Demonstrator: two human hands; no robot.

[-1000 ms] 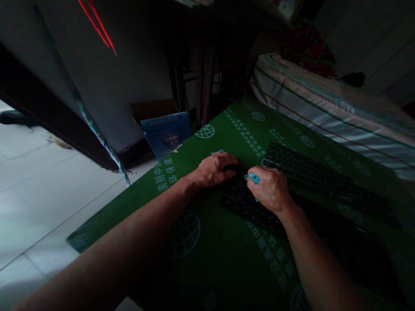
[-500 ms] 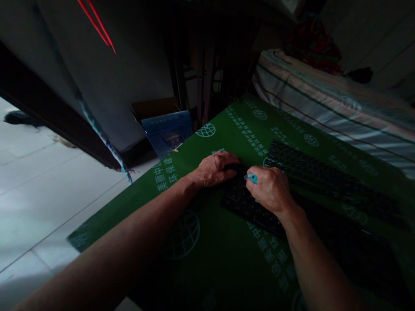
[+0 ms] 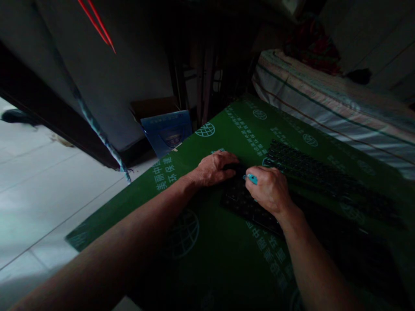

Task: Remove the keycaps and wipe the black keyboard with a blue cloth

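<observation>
One slim teal tool (image 3: pixel 252 178), knobbly black keyboard (image 3: pixel 240 204)

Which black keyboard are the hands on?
The nearer keyboard: left hand rests on it, right hand holds a teal tool over it; the farther keyboard lies beyond.

2 keyboards lie on the worktop (image 3: pixel 207 268): keyboard 1 (image 3: pixel 241 203) nearer, keyboard 2 (image 3: pixel 308 168) just behind it and to the right. The left hand (image 3: pixel 214 169) rests at the left end of keyboard 1. The right hand (image 3: pixel 270 190) sits on keyboard 1 just right of it, a tool (image 3: pixel 252 178) in its fingers between the 2 hands. The bed (image 3: pixel 324 103) stands behind the worktop on the right. A folder (image 3: pixel 167 131) leans on the floor (image 3: pixel 39 190) beyond the worktop's far left edge.
</observation>
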